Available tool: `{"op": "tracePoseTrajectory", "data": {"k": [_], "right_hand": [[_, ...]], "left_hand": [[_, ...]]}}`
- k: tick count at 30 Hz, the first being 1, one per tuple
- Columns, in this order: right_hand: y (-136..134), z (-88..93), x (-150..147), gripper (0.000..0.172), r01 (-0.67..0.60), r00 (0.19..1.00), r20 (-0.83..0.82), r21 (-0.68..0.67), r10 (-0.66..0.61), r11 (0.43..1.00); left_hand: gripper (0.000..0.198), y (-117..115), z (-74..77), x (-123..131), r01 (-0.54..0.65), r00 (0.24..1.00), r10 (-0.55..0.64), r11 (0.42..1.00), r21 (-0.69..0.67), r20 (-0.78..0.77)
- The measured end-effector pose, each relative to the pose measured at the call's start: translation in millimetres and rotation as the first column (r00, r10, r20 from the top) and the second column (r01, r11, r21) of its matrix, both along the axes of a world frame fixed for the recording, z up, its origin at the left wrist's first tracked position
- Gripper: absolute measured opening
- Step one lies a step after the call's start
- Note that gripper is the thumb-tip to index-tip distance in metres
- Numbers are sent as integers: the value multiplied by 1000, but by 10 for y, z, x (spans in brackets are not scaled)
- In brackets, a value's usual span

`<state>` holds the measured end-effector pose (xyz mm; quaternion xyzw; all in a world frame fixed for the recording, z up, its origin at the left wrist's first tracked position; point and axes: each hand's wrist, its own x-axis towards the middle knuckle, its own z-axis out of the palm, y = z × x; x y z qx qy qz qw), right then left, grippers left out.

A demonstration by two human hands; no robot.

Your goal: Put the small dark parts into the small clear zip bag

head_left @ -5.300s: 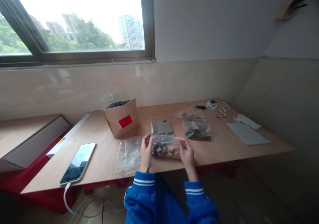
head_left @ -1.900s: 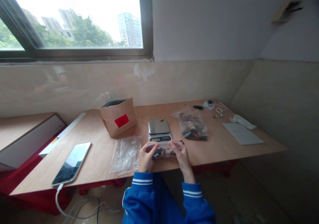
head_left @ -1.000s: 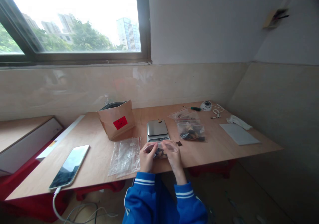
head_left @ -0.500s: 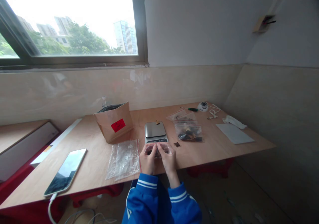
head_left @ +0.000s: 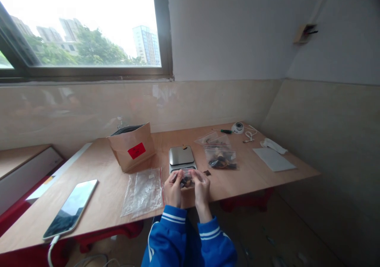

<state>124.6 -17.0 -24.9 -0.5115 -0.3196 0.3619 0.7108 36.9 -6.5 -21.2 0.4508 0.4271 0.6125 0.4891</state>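
At lower centre, the left hand (head_left: 173, 188) and right hand (head_left: 201, 187) pinch a small clear bag (head_left: 187, 178) of dark pieces between them, just before the scale (head_left: 181, 156); another filled bag (head_left: 221, 158) lies right.

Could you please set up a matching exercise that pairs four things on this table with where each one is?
Things:
1. phone
2. paper bag
3. scale
4. small bag

Places:
A. held in both hands, the left hand and the right hand
B. just behind the hands
C. near the left front edge, with a cable plugged in
D. standing behind the empty clear bags, with a red label

Pairs: 1-C, 2-D, 3-B, 4-A
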Motion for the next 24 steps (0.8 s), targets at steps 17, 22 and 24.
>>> {"op": "tracePoseTrajectory", "data": {"k": [17,22,24], "right_hand": [[-67,159,186,54,-128,984,125,30,124,991],[26,347,600,56,117,988,98,14,-118,993],[132,408,911,56,291,947,140,22,-291,957]], "left_hand": [[69,104,233,-146,-159,983,175,962,-223,57],[61,130,217,-182,-91,994,84,991,-99,-67],[61,125,167,-180,-99,983,91,994,-47,-157]]}}
